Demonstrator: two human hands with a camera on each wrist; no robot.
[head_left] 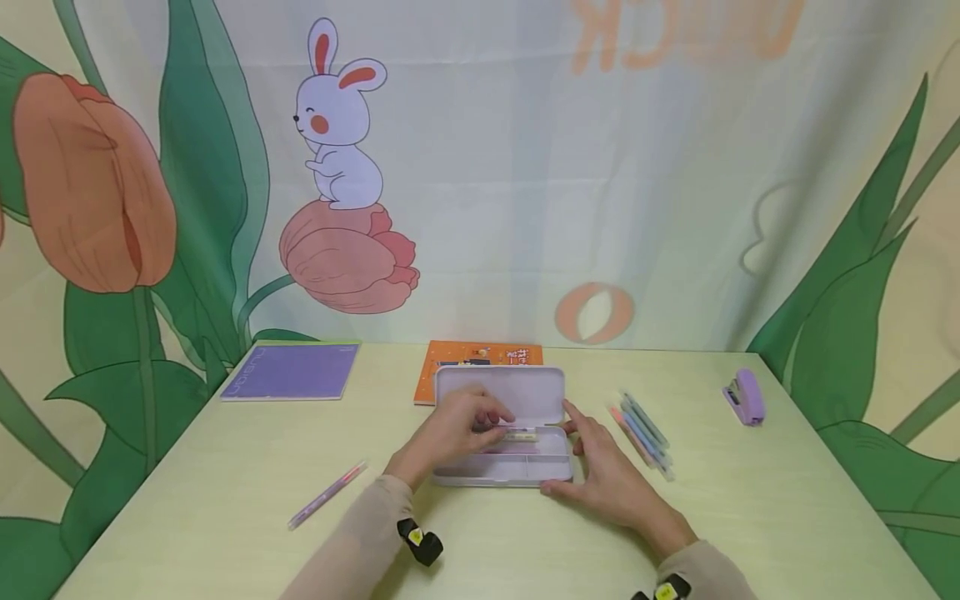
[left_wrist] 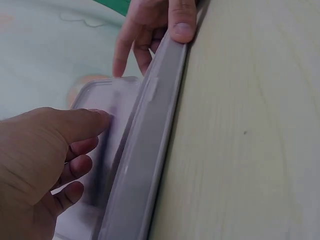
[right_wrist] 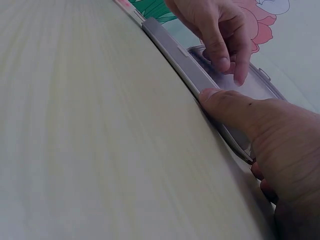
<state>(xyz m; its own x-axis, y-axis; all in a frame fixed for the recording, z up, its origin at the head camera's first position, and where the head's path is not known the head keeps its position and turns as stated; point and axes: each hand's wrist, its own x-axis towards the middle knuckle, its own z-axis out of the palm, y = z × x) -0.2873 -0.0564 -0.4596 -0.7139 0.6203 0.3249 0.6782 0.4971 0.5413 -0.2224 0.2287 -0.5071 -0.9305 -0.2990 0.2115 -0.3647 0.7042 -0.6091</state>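
Note:
A pale lilac pencil case (head_left: 502, 481) lies on the table with its lid (head_left: 536, 392) raised at the back. My left hand (head_left: 461, 425) hovers over its rear compartment, thumb and forefinger apart in the right wrist view. Just by those fingertips, a pen with a pale yellow section (head_left: 521, 435) lies in the compartment, partly hidden by the hand. My right hand (head_left: 611, 475) grips the case's right end, its thumb (right_wrist: 215, 97) on the front edge and the other fingers round the side.
Left of the case lies a purple pen (head_left: 327, 496). Several coloured pens (head_left: 643, 433) lie to its right, with a purple stapler (head_left: 744, 398) farther right. A purple notebook (head_left: 292, 372) is at the back left; an orange book (head_left: 426, 379) sits behind the lid.

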